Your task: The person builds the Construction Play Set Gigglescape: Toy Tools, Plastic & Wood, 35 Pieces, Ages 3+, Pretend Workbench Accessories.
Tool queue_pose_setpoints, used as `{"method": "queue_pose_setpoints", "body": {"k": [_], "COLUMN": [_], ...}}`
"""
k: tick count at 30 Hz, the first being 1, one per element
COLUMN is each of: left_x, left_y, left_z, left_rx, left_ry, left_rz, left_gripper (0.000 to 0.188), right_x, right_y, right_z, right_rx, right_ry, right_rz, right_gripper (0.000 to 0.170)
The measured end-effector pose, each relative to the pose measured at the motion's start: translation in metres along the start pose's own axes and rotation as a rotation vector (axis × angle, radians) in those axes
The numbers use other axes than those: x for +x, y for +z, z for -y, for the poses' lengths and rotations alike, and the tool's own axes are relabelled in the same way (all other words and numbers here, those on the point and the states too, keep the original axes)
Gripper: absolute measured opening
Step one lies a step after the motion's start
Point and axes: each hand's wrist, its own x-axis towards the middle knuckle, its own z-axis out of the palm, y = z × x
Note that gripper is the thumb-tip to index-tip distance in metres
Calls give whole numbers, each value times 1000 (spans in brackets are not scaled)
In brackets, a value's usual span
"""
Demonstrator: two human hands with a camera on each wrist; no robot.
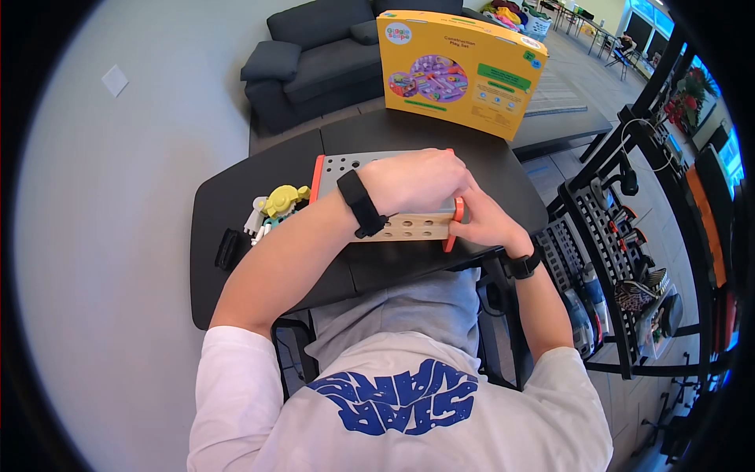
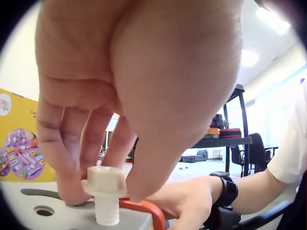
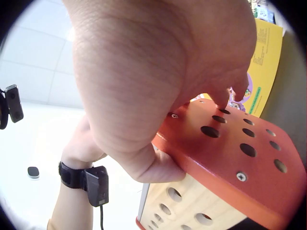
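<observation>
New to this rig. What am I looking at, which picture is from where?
No robot: a person works bare-handed. The wide picture is from a head camera looking down; the others are from wrist cameras, left and right. On the dark table stand a toy bench with red end panels and a yellow box; toy parts lie to the left. The left hand appears to pinch a white bolt over the bench's grey top; the right hand grips one end panel.
</observation>
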Motion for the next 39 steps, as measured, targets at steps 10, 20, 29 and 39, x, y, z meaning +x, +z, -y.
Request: {"method": "queue_pose_setpoints", "body": {"k": [10,20,29,39], "left_x": [0,4,3,-1], "left_y": [-1,-2,7,9], "left_z": [-9,1,1,8], "left_rx": [74,-10,53,-164], "left_ry": [-217,0,-162,98], "left_rz": [9,25,-57,-24], "left_gripper": [25,21,24,27], "right_x": [1,0,1,1], "right_y": [0,-1,1,1], "right_z": [5,5,8,1], "right_rx": [47,16,38,44], "right_ry": [86,86,72,95], "right_rz": [17,22,-10,22], "right_gripper": [86,84,85,85]}}
